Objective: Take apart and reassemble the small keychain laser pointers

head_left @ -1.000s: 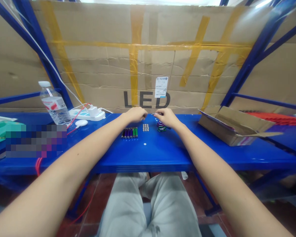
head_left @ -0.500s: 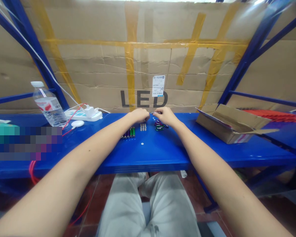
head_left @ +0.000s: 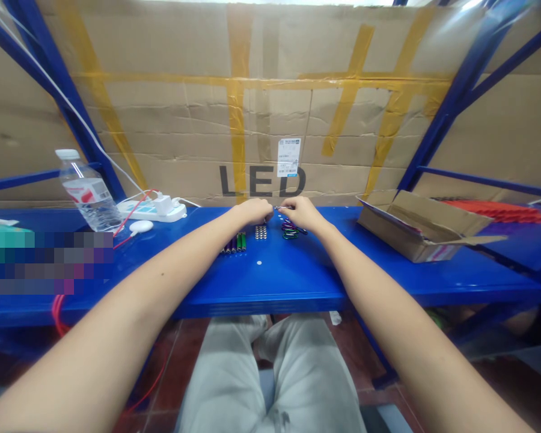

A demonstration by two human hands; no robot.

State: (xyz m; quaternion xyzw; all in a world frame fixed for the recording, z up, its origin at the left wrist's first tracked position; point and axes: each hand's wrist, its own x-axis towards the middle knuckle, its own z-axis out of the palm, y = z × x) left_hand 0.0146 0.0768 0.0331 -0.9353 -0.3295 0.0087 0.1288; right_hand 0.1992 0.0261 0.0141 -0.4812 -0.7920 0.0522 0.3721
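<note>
Near the back of the blue table, my left hand [head_left: 255, 211] is closed, its fingers curled down over the small parts. What it holds, if anything, is hidden. Facing it from the right, my right hand [head_left: 303, 211] pinches a small, slim silver piece [head_left: 283, 208], too small to name. Just below my left hand lie small round silver pieces [head_left: 261, 232] in tidy rows. Left of them is a row of green and dark purple metal tubes [head_left: 240, 242], partly covered by my left forearm. Coloured carabiner clips [head_left: 291, 230] sit in a little pile under my right hand.
An open cardboard box [head_left: 415, 231] stands at the right, with red-orange items [head_left: 491, 210] behind it. On the left are a water bottle [head_left: 90, 195], a white power strip [head_left: 155, 209] and a red cable [head_left: 59, 313]. A large cardboard sheet [head_left: 180, 132] walls the back.
</note>
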